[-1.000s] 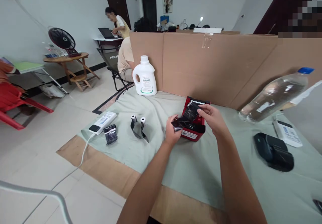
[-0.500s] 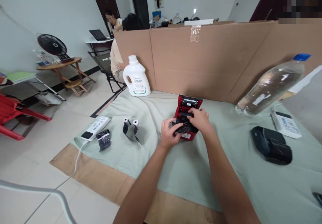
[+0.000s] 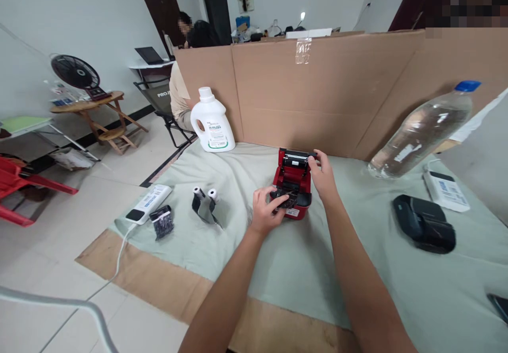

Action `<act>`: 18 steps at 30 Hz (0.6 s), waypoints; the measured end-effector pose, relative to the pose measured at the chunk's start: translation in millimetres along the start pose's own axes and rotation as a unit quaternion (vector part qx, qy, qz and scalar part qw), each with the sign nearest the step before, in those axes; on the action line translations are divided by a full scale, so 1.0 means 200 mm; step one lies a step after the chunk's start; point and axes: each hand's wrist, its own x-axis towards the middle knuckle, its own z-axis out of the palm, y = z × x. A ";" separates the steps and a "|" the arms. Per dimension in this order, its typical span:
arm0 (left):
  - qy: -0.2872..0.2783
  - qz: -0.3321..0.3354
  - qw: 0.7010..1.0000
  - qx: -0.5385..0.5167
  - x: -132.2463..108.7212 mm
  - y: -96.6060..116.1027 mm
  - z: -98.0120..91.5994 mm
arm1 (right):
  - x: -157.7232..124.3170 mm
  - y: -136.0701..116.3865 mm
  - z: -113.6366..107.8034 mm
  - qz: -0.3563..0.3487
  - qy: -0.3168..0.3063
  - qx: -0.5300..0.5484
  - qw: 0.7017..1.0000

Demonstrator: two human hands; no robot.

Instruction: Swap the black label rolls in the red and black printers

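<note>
A small red printer stands open on the green cloth, its lid raised toward the cardboard wall. My left hand is closed at the printer's front left, pinching a dark ribbon that lies in its bay. My right hand grips the right edge of the raised lid. Both forearms reach in from the bottom of the view.
Left of the printer lie two white-cored ribbon rolls, a small black packet and a white power strip. A white jug stands by the cardboard wall. At the right are a clear bottle, a black device and a white box. A person sits beyond the wall.
The dark ribbon, held up over the printer a second ago, now lies in the printer's bay. My right hand has moved from the ribbon to the lid's right edge.
</note>
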 end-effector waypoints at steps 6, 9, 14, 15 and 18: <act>-0.006 -0.002 1.000 0.030 -0.01 0.00 0.00 | -0.12 0.03 0.02 0.045 -0.061 -0.004 0.997; 0.000 -0.018 1.000 0.022 0.00 0.00 0.00 | -0.18 0.06 -0.01 0.135 -0.129 0.032 0.982; -0.041 -0.072 0.996 -0.019 0.03 0.00 -0.02 | -0.17 0.07 -0.06 0.212 -0.233 0.171 0.934; -0.053 -0.082 0.995 -0.033 0.03 -0.01 -0.02 | -0.16 0.06 -0.06 0.212 -0.238 0.177 0.931; -0.059 -0.118 0.989 -0.073 0.05 -0.03 -0.01 | -0.15 0.06 -0.06 0.213 -0.242 0.176 0.930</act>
